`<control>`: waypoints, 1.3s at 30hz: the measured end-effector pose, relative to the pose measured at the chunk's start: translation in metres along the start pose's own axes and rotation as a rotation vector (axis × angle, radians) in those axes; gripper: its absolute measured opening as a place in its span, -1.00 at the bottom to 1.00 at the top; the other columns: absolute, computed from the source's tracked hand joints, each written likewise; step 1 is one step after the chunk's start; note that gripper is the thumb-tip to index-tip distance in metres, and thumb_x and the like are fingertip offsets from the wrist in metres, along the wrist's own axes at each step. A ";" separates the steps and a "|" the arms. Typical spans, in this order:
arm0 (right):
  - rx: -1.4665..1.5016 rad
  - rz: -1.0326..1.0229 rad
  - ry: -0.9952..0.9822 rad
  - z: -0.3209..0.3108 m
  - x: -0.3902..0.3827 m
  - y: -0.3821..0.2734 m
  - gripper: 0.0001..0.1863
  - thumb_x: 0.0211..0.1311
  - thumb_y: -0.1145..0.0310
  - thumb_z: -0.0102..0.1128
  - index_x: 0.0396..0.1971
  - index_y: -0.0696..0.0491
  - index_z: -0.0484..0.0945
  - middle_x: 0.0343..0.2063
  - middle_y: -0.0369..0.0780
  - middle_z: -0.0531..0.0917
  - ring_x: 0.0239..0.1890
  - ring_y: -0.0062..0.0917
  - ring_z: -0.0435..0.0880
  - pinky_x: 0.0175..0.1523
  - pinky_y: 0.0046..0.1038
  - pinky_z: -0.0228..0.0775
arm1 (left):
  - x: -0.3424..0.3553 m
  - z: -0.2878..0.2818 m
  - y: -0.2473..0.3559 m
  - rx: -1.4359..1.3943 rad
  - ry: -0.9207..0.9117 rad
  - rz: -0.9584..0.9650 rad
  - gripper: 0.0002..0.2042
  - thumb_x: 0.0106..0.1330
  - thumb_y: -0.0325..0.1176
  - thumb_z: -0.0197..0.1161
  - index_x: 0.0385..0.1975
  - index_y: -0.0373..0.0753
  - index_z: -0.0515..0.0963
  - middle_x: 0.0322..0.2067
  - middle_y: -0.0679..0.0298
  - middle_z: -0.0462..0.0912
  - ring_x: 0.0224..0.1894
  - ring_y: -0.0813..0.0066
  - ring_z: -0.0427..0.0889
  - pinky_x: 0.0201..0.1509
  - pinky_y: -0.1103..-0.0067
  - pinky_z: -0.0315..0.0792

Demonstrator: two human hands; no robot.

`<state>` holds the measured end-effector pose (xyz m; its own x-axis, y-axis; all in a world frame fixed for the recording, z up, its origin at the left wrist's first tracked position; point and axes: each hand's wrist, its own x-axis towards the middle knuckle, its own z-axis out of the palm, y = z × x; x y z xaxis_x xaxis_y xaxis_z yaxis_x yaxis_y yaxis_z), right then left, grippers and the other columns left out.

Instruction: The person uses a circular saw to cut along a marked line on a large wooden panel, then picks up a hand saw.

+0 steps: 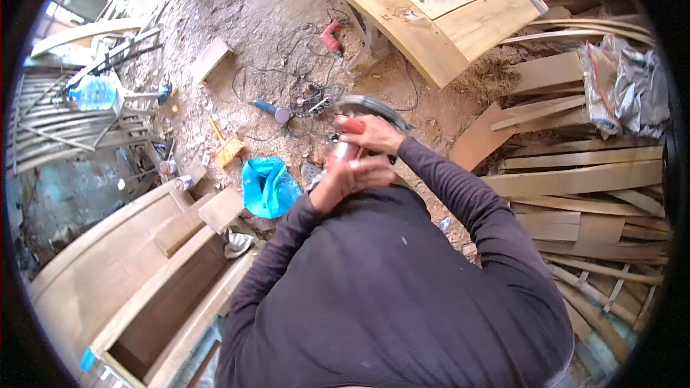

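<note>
Red power tool [345,151] is held over the floor [431,111] by the right hand's [382,134] curled fingers; left hand's [357,174] grip blurred, can't tell. Pick-up seems done; setting-down left.

The dark top [388,280] has long, wrinkled sleeves [467,194].

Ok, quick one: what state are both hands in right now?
Left hand: beside the red power tool, blurred; can't tell whether it grips.
Right hand: closed, holding the red power tool.
</note>
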<state>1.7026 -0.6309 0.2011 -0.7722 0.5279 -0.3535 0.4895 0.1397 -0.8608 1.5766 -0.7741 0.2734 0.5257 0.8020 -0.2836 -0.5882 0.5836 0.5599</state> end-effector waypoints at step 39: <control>-0.701 0.576 0.834 0.150 -0.159 -0.122 -0.63 0.10 0.09 0.15 -0.12 -0.08 0.59 -0.12 -0.20 0.63 -0.12 -0.28 0.61 -0.03 -0.19 0.39 | 0.057 -0.109 -0.096 -0.146 -0.135 -0.692 -0.19 0.23 0.32 -0.14 0.19 -0.36 0.27 0.04 -0.03 0.48 0.07 0.10 0.48 0.19 0.22 0.35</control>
<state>1.7049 -0.8577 0.3077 -0.0028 0.9986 -0.0529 0.9831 -0.0070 -0.1832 1.5963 -0.7709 0.1189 0.8737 0.2244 -0.4316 -0.1634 0.9711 0.1740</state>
